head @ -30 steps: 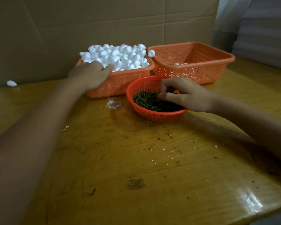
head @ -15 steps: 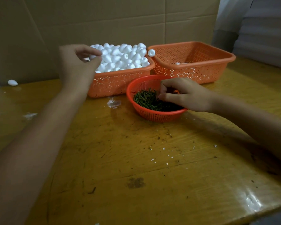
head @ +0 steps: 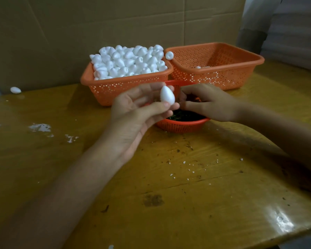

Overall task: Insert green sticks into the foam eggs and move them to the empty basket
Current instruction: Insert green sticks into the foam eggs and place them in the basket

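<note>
Head view: left hand (head: 133,112) pinches egg (head: 167,95) over the bowl (head: 183,124) of sticks (head: 186,115), 12 o'clock. Right hand (head: 206,103) at egg's 3 o'clock, fingers curled, contents unclear. Brace egg; push stick straight along its axis.

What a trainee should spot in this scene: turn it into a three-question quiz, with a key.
1. True or false: the left hand holds a foam egg.
2. Fill in: the rectangular basket heaped with eggs stands to the ___ of the nearly empty basket.
3. Where do the green sticks lie? A. in the round red basket B. in the heaped basket C. in the nearly empty basket
Key: 1 true; 2 left; 3 A.
</note>
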